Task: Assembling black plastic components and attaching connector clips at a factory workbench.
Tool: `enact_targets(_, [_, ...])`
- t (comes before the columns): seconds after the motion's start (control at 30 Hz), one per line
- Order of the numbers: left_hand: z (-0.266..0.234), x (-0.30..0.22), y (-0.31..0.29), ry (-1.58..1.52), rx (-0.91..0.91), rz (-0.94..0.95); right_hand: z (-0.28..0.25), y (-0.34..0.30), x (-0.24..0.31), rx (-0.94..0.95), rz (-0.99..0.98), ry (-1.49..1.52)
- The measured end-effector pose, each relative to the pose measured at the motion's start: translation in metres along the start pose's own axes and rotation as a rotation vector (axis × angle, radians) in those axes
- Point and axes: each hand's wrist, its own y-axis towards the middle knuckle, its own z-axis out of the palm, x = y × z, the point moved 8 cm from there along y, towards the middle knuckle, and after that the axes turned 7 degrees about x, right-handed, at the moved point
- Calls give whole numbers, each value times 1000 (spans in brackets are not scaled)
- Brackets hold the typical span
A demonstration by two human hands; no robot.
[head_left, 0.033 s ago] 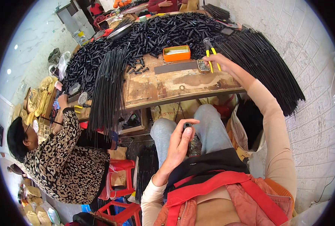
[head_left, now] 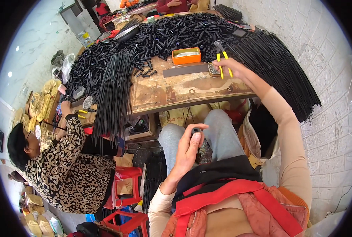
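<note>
My left hand (head_left: 186,152) is closed around a short black tube (head_left: 195,130) above my lap. The tube's round, hollow end points up beside my thumb. My right hand (head_left: 232,67) reaches out over the table, its fingers closed on yellow-handled pliers (head_left: 219,49) whose metal jaws point away from me. Right by those fingers sits a small square tin (head_left: 212,70) of tiny metal pieces. Left of the tin a flat dark strip (head_left: 186,70) lies on the wooden table (head_left: 160,93). Part of the tube is hidden in my palm.
Black tubes (head_left: 164,33) are heaped across the table's back. An orange box (head_left: 186,56) holds thin pale sticks. Bundles of long black rods (head_left: 114,91) lie left and right (head_left: 279,71). A co-worker (head_left: 71,166) sits at my left beside red stools (head_left: 128,183). An open sack (head_left: 259,136) stands at right.
</note>
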Motion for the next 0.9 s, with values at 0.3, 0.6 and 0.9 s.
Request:
enact_targets(0.3, [-1,12,20,-76,-69,67,179,-173,1,113,-243,-52])
enact_targets(0.6, [18,6,19,-139,25,56,203,-210,6,194,-437,-9])
enact_targets(0.9, [19,2,15,-125,5,43,206,-214,5,203,-468,-9])
